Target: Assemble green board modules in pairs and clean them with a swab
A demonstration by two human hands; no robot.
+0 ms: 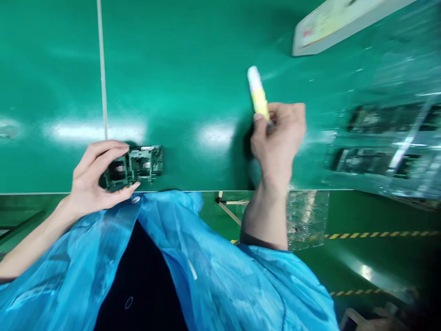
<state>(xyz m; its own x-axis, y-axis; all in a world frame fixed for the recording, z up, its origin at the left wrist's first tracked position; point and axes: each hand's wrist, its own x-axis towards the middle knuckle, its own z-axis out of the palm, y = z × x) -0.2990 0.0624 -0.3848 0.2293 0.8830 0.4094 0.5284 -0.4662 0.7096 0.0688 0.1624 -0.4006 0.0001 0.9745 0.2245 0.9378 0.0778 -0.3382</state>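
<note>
Nearest me, the blue coat (223, 276) fills the bottom of my view. Just past it, the left hand (91, 177) grasps a small circuit board (138, 165) at the near edge of the green table (193, 69). The right hand (280, 138) is clenched around a yellow pen (258, 94), white end pointing away. Farther right sit clear trays (386, 142), and beyond them a white card (337, 23).
</note>
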